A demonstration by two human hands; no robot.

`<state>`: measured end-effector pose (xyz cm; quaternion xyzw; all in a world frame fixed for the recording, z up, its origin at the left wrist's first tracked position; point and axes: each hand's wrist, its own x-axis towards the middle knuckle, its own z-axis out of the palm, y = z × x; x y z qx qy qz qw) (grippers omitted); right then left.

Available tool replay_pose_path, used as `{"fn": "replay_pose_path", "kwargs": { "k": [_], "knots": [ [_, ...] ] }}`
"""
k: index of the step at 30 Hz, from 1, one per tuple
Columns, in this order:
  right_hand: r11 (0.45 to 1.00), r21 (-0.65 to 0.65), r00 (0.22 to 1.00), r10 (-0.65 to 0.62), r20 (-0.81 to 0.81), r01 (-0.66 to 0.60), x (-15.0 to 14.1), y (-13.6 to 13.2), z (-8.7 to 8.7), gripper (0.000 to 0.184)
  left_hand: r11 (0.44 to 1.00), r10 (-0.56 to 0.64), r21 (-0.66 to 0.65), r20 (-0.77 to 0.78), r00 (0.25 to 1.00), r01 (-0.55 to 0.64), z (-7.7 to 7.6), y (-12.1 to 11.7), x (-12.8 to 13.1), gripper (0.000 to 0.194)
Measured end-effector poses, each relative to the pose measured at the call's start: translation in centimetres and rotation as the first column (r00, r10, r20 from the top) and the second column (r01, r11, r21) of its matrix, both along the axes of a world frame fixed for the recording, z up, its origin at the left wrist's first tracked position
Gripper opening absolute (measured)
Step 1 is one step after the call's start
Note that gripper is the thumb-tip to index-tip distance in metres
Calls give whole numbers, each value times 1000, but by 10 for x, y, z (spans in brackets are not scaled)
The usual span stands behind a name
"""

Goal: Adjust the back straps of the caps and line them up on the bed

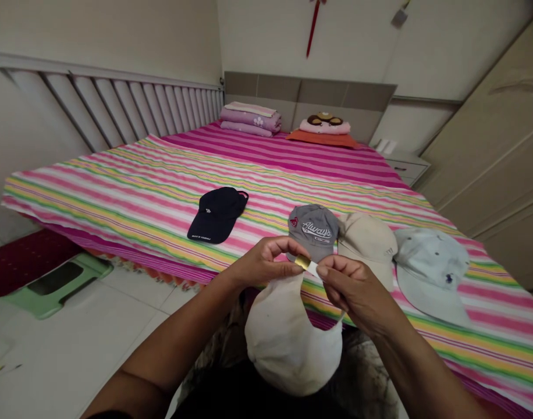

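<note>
A white baseball cap (288, 343) hangs over my lap, its rear opening turned up towards me. My left hand (270, 259) pinches the cap's back strap at a gold-coloured buckle (302, 262). The white strap end (313, 269) beside the buckle is gripped between thumb and finger of my right hand (347, 285). Just beyond my hands a grey cap with "Always" lettering (313, 224) lies on the bed. To its right, in a row, are a beige cap (366, 238) and a pale blue cap (432, 262). A navy cap (218, 212) rests apart on the left.
The caps lie on a striped bedspread (131, 186). Folded purple bedding (251, 121) and a pink bundle with a bear design (325, 127) sit by the headboard (288, 93). A green stool (52, 285) stands on the floor at left; a wardrobe (489, 157) is at right.
</note>
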<state>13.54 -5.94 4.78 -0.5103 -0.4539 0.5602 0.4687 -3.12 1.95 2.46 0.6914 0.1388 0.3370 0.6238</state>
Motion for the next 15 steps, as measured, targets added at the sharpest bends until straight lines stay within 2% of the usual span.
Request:
{"fn": "replay_pose_path", "kwargs": {
  "k": [5, 9, 15],
  "knots": [
    [999, 28, 998, 26, -64, -24, 1, 0, -2, 27, 1000, 3, -29, 1, 1000, -3, -1, -1, 1, 28],
    [999, -13, 988, 45, -150, -47, 3, 0, -4, 25, 999, 32, -21, 28, 999, -31, -2, -1, 2, 25],
    [999, -41, 982, -21, -186, 13, -4, 1, -4, 25, 985, -10, -172, 64, 998, 21, -4, -5, 6, 27]
  ]
}}
